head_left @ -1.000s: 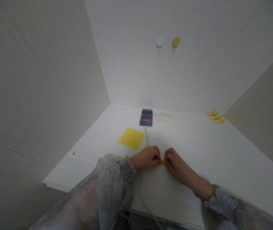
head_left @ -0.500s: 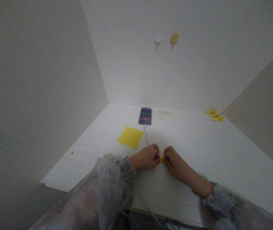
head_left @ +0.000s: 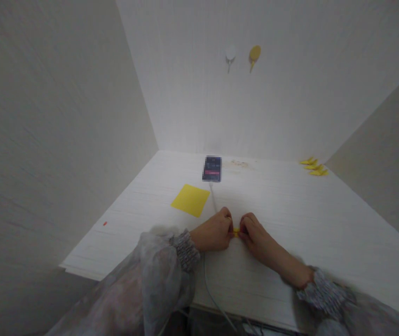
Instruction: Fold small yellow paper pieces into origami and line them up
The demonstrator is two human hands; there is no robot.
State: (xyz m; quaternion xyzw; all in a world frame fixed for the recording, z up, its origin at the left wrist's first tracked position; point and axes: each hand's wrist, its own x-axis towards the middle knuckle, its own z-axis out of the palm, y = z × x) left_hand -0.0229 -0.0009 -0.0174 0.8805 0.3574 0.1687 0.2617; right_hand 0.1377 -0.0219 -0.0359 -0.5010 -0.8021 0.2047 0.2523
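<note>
Between my two hands is a small piece of folded yellow paper (head_left: 236,232), mostly covered by the fingers. My left hand (head_left: 218,229) pinches its left end, fingers curled. On the other side my right hand (head_left: 255,235) grips the right end, also closed. Both hands rest low over the white table, close together. A flat square sheet of yellow paper (head_left: 190,200) lies to the left, just beyond my left hand. Several small folded yellow paper pieces (head_left: 313,167) sit in a row at the back right corner.
A phone with a blurred screen (head_left: 212,169) lies near the back wall, its white cable (head_left: 206,280) running under my left arm and over the front edge. A small orange scrap (head_left: 105,223) lies at the left. Two hooks, one white (head_left: 231,53), one yellow (head_left: 254,53), are on the wall.
Almost nothing differs. Both hands keep hold of the folded yellow paper, with only slight shifts of the fingers and of the camera view.
</note>
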